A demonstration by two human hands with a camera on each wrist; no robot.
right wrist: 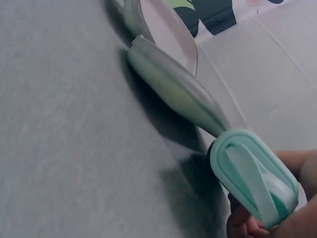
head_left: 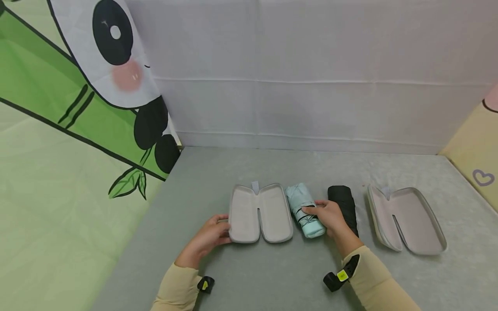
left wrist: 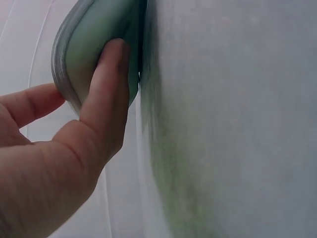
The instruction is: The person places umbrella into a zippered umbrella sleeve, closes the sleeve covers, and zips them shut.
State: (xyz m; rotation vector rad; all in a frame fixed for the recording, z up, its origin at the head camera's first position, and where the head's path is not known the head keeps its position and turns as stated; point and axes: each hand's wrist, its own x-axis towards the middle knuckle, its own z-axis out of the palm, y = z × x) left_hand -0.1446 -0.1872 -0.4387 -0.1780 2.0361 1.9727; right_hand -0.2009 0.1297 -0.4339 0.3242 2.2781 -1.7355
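In the right hand (head_left: 330, 215) is a furled mint umbrella (head_left: 301, 198).

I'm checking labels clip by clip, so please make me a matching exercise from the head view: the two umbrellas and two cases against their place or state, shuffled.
Things:
1. Mint umbrella
2. Black umbrella
3. Left case
4. Right case

Place or state:
A. Open, nearest the table's right edge
B. Edge held by the left hand
C. Between the mint umbrella and the right case
D. Held in the right hand

Pairs: 1-D, 2-C, 3-B, 4-A
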